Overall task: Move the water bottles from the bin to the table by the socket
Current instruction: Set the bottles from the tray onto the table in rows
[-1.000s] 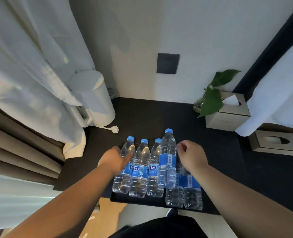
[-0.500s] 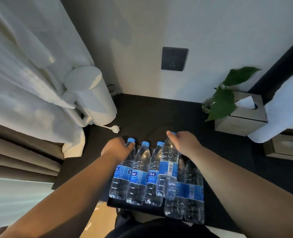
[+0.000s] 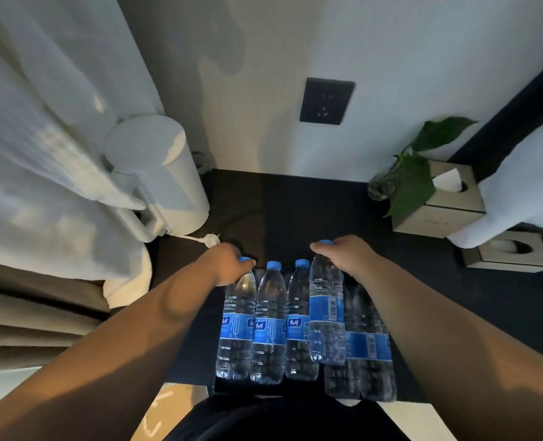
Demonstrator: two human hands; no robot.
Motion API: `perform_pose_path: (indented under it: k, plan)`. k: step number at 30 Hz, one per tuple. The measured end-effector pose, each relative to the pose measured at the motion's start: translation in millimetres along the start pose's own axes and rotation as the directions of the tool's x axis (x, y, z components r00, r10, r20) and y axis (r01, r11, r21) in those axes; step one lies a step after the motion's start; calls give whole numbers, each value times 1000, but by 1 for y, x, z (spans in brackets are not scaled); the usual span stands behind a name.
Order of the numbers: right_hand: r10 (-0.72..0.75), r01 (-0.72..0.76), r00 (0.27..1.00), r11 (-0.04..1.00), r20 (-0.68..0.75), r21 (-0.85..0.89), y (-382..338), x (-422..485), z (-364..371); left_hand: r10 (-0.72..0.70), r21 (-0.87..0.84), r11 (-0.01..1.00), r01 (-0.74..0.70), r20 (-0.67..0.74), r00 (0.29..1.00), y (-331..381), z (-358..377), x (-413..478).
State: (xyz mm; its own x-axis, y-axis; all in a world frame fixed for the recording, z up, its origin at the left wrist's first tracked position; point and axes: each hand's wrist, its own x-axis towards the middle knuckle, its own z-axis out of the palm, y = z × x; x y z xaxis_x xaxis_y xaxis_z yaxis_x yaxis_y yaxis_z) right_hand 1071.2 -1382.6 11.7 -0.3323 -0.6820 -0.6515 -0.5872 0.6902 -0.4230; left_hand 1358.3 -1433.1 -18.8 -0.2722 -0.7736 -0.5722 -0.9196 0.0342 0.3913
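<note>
Blue-capped water bottles (image 3: 268, 319) stand in the bin (image 3: 232, 388) at 6 o'clock. Your left hand (image 3: 228, 264) has now closed on the end bottle (image 3: 236, 323); your right hand (image 3: 348, 257) has raised another bottle (image 3: 326, 310). Transfer toward the socket (image 3: 326, 100), 12 o'clock, is beginning.

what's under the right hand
The right hand covers the blue cap of a raised water bottle. Behind that bottle stand two more bottles, their caps and necks hidden by the forearm.
</note>
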Motion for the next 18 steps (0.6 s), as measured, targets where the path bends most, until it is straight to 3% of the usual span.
perform_pose_path:
  k: [6, 11, 18]
  plan:
    - [-43, 43, 999, 998, 11, -41, -7, -8, -6, 1, -119, 993, -5, -32, 999, 4, -14, -12]
    - [-197, 199, 979, 979, 49, -39, -16, -25, -20, 72, -87, 993, -75, -37, 997, 11, -39, -32]
    - [-389, 394, 916, 918, 101, -34, -22, -56, -43, 185, -71, 977, -200, -175, 967, 24, -69, -64]
